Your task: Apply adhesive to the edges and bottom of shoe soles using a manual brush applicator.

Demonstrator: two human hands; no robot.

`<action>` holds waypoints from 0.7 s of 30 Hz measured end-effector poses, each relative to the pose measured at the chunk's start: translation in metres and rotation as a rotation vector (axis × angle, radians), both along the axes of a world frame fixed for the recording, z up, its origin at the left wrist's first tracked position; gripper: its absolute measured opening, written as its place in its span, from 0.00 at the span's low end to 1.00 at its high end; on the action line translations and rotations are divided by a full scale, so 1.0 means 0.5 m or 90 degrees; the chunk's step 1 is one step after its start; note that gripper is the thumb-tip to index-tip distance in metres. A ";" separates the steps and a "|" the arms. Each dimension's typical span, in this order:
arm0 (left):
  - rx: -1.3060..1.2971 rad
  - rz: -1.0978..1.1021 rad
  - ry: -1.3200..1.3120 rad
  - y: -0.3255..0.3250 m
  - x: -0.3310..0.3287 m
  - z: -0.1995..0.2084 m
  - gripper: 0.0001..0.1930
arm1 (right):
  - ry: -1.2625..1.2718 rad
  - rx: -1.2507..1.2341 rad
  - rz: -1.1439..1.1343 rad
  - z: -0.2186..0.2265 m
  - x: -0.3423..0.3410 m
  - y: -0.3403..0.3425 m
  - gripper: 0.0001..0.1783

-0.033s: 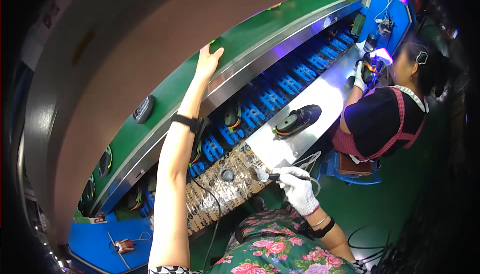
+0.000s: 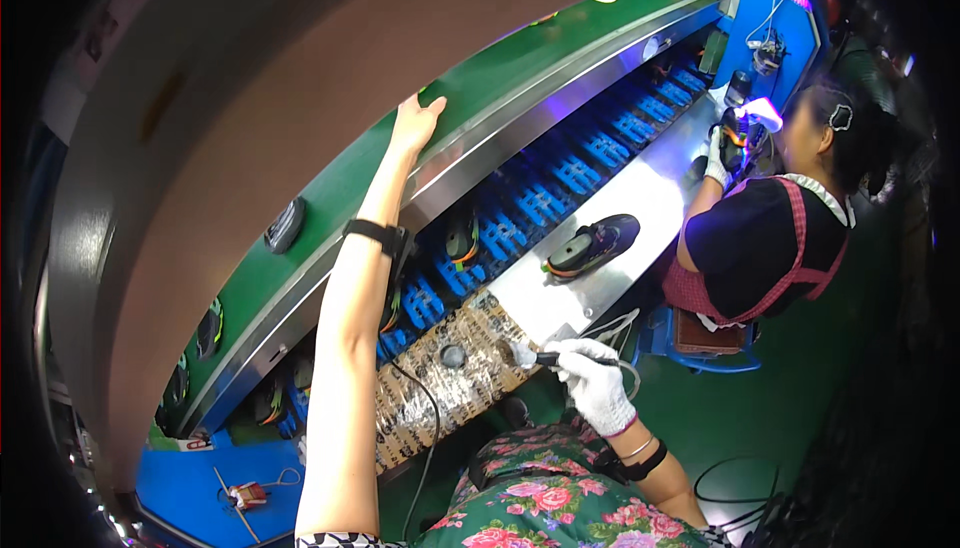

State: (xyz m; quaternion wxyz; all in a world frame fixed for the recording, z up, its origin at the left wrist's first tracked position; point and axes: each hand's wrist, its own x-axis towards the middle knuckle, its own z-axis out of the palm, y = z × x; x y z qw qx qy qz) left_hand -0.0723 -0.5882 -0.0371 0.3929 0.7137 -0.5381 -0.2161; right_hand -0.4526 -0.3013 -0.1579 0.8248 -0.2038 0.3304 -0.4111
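My bare left hand [image 2: 417, 126] reaches over the green conveyor belt [image 2: 345, 170]. Its thumb stands apart from the one finger that shows; the other fingertips are cut off by the overhead panel, beside a small yellow-green spot. In a white knitted glove, my right hand [image 2: 598, 388] closes round the black handle of a brush [image 2: 545, 358]. The brush's pale head hangs over the taped end of the bench [image 2: 470, 333], near a small round grey cup [image 2: 453, 356]. Farther along the bench's bare metal lies a dark shoe [image 2: 592, 246] with an orange-green sole edge.
Blue racks [image 2: 545, 203] run between bench and belt, holding another shoe [image 2: 461, 242]. A grey shoe [image 2: 286, 226] rides the belt. The brown overhead panel [image 2: 230, 58] blocks part of it. On the right, a seated co-worker [image 2: 765, 238] holds a shoe under a purple lamp. A black cable [image 2: 437, 413] crosses the bench.
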 end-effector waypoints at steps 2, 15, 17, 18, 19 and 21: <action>0.035 0.041 -0.238 -0.066 0.056 -0.033 0.50 | -0.023 0.038 -0.020 0.005 -0.009 0.006 0.12; -0.151 0.019 0.047 0.220 0.044 -0.008 0.10 | 0.005 -0.011 0.017 0.047 -0.031 -0.024 0.08; -0.091 0.029 0.248 0.317 0.011 -0.010 0.13 | 0.018 -0.023 0.009 0.054 -0.033 -0.027 0.09; -0.115 0.039 0.204 0.404 0.037 0.020 0.15 | -0.003 -0.040 0.037 0.071 -0.025 -0.022 0.10; -0.156 0.004 0.143 0.468 0.029 0.014 0.17 | -0.016 -0.062 0.046 0.088 -0.024 -0.025 0.11; -0.226 -0.032 0.094 0.546 -0.039 -0.015 0.22 | -0.090 0.012 -0.014 0.070 -0.030 -0.025 0.09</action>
